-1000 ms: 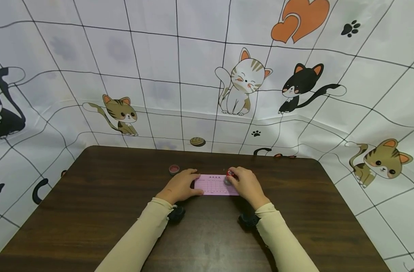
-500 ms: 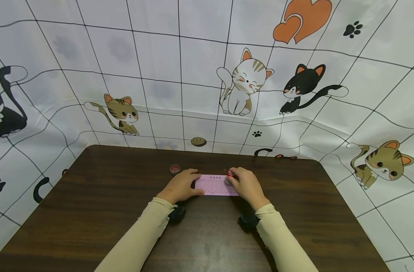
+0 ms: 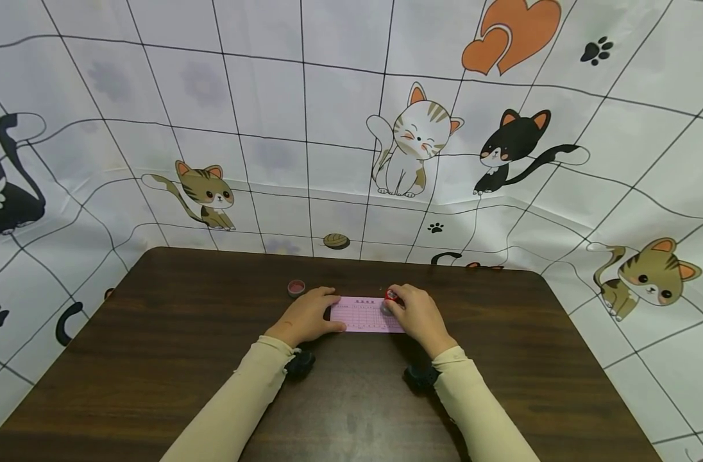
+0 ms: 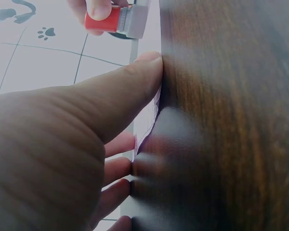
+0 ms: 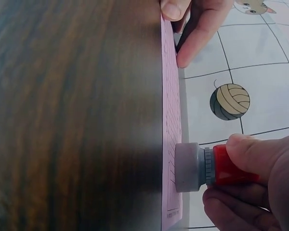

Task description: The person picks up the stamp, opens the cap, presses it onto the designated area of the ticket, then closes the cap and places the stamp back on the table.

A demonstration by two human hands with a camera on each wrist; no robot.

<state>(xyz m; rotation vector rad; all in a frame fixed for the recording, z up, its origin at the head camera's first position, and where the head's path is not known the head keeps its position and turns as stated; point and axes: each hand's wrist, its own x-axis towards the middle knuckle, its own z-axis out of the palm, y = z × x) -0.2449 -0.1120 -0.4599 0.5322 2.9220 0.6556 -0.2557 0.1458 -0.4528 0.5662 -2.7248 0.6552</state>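
Right hand [image 3: 423, 317] pinches red-handled stamp [image 5: 201, 166], base on pink form [image 3: 360, 314]; probably light, rigid, best held by handle [image 5: 226, 174]. Left hand [image 3: 308, 316], fingers extended, presses form on bench [image 3: 155, 359]; thin, likely slides.

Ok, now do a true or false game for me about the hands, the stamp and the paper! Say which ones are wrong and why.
1. The right hand holds the stamp. True.
2. The paper is green. False: it is pink.
3. The left hand is at the left end of the paper. True.
4. The little round pot sits on top of the paper. False: it is on the table, apart from the paper, just past the left hand.
5. The stamp has a red handle and a grey end. True.
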